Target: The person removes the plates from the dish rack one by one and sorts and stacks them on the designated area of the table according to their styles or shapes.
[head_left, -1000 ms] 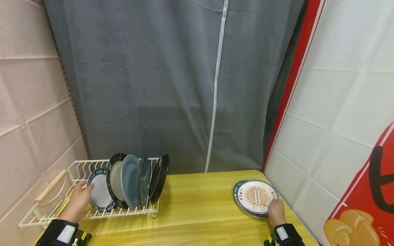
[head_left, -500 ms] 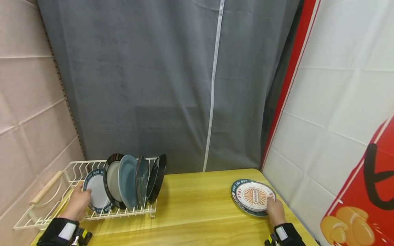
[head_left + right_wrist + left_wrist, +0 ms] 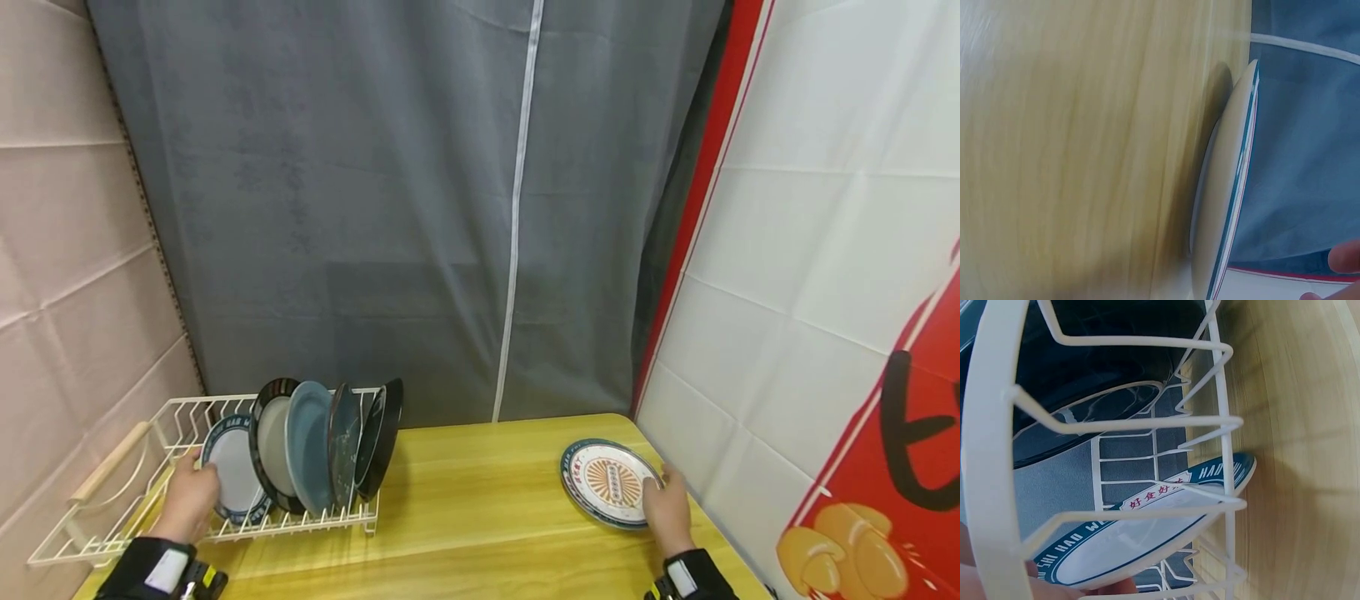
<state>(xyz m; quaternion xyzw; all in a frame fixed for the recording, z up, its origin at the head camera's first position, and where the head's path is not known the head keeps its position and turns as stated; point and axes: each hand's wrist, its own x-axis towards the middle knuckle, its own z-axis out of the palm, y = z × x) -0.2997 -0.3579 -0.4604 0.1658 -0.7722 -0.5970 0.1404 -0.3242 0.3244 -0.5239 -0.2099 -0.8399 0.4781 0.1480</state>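
On the left, my left hand point(image 3: 187, 498) pinches the left rim of a white plate point(image 3: 234, 471) with a teal lettered border. That plate leans in a white wire dish rack point(image 3: 135, 523); the left wrist view shows fingertips point(image 3: 1119, 587) at its lower edge, partly behind the rack's bars. To the right, my right hand point(image 3: 667, 508) is beside the right edge of nested plates point(image 3: 611, 483), the top one with an orange sunburst centre. Its fingers are spread, and the right wrist view shows fingertips point(image 3: 1344, 256) apart from the plates' rims.
Beside the held plate stand a black-rimmed plate point(image 3: 264, 417), a blue plate point(image 3: 307, 442), a dark patterned plate point(image 3: 343, 442) and a black dish point(image 3: 386, 433). A grey curtain point(image 3: 375, 208) hangs behind the wooden table point(image 3: 465, 500); a white wall panel point(image 3: 787, 250) borders the right.
The top sunburst plate has settled squarely into the plate beneath it. My right hand has let go and its fingers have spread. The left hand keeps its grip on the racked plate.
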